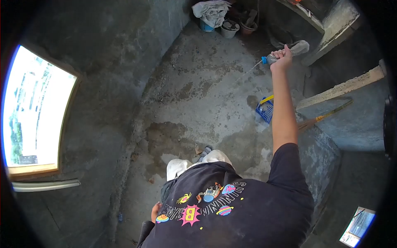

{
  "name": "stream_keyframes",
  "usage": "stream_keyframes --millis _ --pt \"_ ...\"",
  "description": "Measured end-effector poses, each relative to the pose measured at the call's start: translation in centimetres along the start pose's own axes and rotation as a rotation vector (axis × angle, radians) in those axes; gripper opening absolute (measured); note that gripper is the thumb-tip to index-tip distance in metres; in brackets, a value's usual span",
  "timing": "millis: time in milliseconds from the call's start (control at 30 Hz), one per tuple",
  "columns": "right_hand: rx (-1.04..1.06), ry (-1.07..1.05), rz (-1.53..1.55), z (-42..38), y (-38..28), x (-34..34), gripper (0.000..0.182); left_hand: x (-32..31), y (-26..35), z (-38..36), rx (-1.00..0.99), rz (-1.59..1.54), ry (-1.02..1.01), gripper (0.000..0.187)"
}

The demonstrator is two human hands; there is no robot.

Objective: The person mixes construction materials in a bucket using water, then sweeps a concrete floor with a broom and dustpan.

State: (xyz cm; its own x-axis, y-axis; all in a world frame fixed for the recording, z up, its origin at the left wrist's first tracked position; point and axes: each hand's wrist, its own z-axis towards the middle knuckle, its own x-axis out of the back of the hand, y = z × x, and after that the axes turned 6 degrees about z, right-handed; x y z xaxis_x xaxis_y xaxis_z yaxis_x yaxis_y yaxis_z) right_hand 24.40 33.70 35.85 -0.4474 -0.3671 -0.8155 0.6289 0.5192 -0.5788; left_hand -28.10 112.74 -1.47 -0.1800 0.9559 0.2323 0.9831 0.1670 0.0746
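Note:
My right hand is stretched far forward and wrapped round a clear plastic bottle. The bottle lies tilted sideways, its blue cap pointing left, and a thin stream of water shoots from the cap toward the floor. Down by my left side, my left hand is partly covered by my dark shirt, so I cannot tell how its fingers are set. Below my right forearm a blue dustpan with a yellow handle rests on the floor.
The concrete floor has dark wet patches. A broom lies at the right near a concrete beam. Pots and a bucket under a pale sack stand at the far wall. A bright window opens at the left.

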Motion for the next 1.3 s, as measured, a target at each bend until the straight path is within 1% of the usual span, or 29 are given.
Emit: stream_keyframes --millis 33,67,100,133,167,200,267,300,367,400,467,500,567,700,800,867,967,1000,1033,1100,1133,1200,1233,1267,1300 --pt "0.01 0.007 -0.034 -0.1 -0.1 -0.2 0.04 -0.5 -0.1 -0.3 -0.012 -0.001 -0.028 0.031" --pt "0.021 0.009 -0.065 0.1 -0.1 -0.6 0.041 -1.1 0.2 -0.7 -0.086 -0.001 -0.092 0.031" --pt "0.018 0.007 -0.066 0.8 -0.1 -0.7 0.041 -1.4 0.6 -1.8 -0.245 -0.01 -0.199 0.031" --pt "0.038 -0.031 -0.079 1.6 0.0 -0.3 0.04 -1.6 0.9 -2.8 -0.477 -0.025 -0.342 0.032" --pt "0.051 -0.063 -0.097 2.0 0.3 0.6 0.039 -1.8 1.4 -3.3 -0.569 -0.041 -0.381 0.032" --pt "0.034 -0.05 -0.109 2.0 0.5 1.0 0.039 -2.3 1.9 -3.8 -0.596 -0.041 -0.358 0.032" --pt "0.095 -0.075 -0.213 2.4 0.3 1.0 0.035 -3.8 5.8 -0.9 -0.113 -0.041 0.04 0.034" --pt "0.087 -0.063 -0.224 2.4 0.3 1.1 0.035 -3.3 7.3 -0.9 -0.124 -0.058 0.041 0.034" --pt "0.043 -0.139 -0.322 2.6 0.3 1.5 0.031 -2.8 10.4 -1.1 -0.096 -0.038 0.084 0.034" --pt "0.039 -0.134 -0.33 2.5 0.5 1.7 0.031 -2.4 11.8 -1.1 -0.057 -0.002 0.128 0.033" --pt "-0.013 -0.27 -0.399 1.8 1.3 1.8 0.029 -2.0 13.9 -1.5 -0.095 0.002 0.126 0.033" --pt "0.009 -0.266 -0.454 1.2 2.0 1.5 0.027 -2.3 14.9 -1.9 -0.094 -0.002 0.125 0.033" --pt "-0.017 -0.303 -0.491 0.3 3.1 1.0 0.026 -2.5 15.9 -2.4 -0.154 0.043 0.207 0.033" --pt "-0.069 -0.35 -0.58 -2.3 4.9 -0.5 0.023 -3.0 15.6 -2.3 -0.171 0.005 0.178 0.034" --pt "-0.083 -0.394 -0.634 -2.8 5.4 -0.8 0.021 -4.0 13.8 -1.6 -0.127 0.013 0.149 0.033" --pt "-0.092 -0.425 -0.649 -2.9 5.6 -0.4 0.019 -4.3 11.7 -1.1 -0.033 -0.006 0.116 0.033" --pt "-0.057 -0.452 -0.672 -3.0 5.3 0.2 0.018 -4.8 8.8 -1.0 -0.001 0.055 0.082 0.032" --pt "-0.04 -0.486 -0.754 -3.1 5.0 0.4 0.018 -5.2 8.3 -1.3 -0.006 0.052 0.079 0.032" --pt "-0.027 -0.516 -0.838 -3.4 4.7 0.6 0.018 -5.2 7.7 -1.7 0.031 0.061 0.045 0.032" --pt "0.005 -0.532 -0.894 -3.6 4.3 1.2 0.019 -4.4 6.7 -1.3 0.096 0.061 -0.05 0.032" --pt "0.037 -0.547 -0.953 -3.8 4.2 1.4 0.02 -3.8 6.1 -0.7 0.09 0.065 -0.051 0.032" --pt "0.07 -0.55 -0.982 -4.5 3.7 1.5 0.02 -3.0 4.7 0.0 -0.084 0.09 -0.17 0.031" --pt "0.095 -0.557 -1.011 -5.0 3.5 1.6 0.021 -2.9 5.7 1.1 0.003 0.086 -0.178 0.032" --pt "0.101 -0.552 -1.012 -5.8 3.2 1.4 0.021 -2.9 6.3 0.3 0.0 0.092 -0.179 0.032" --pt "0.183 -0.544 -1.13 -6.8 2.9 1.0 0.023 -3.2 7.3 -1.5 -0.106 0.174 -0.102 0.034"
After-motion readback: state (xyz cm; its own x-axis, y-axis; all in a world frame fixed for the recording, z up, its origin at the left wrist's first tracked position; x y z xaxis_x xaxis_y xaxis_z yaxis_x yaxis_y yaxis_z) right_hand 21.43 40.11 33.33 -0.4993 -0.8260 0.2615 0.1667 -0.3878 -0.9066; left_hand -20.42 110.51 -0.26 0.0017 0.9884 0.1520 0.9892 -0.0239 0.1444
